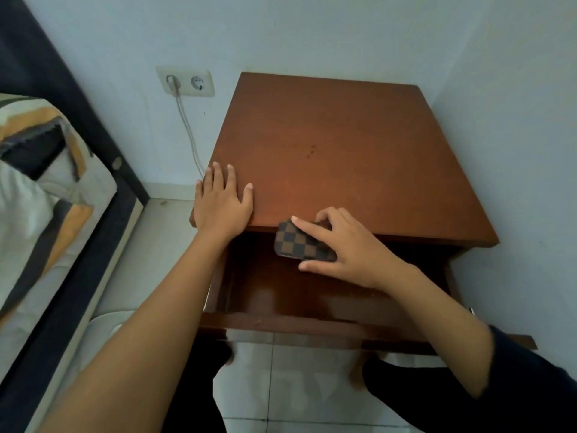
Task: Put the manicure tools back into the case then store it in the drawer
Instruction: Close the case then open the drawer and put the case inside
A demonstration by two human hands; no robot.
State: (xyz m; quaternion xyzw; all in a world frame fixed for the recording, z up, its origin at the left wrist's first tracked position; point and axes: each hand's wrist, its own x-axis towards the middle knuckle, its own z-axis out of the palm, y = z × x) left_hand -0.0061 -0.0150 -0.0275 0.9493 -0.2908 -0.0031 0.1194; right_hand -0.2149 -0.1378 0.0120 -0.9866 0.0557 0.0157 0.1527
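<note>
The manicure case [298, 242], shut and covered in a brown checkered pattern, hangs just below the front edge of the nightstand top, over the back of the open drawer [281, 325]. My right hand [346, 248] is shut on the case, fingers over its top and thumb under its near side. Flat on the front left corner of the wooden nightstand [343, 145] lies my left hand [221, 203], fingers spread and holding nothing. The drawer's inside looks bare as far as I can see. No loose tools are in view.
A bed [46, 189] with a striped cover stands to the left. A wall socket [185, 82] with a white cable plugged in is behind the nightstand's left side. The wall runs close along the right. White floor tiles [281, 385] lie below the drawer.
</note>
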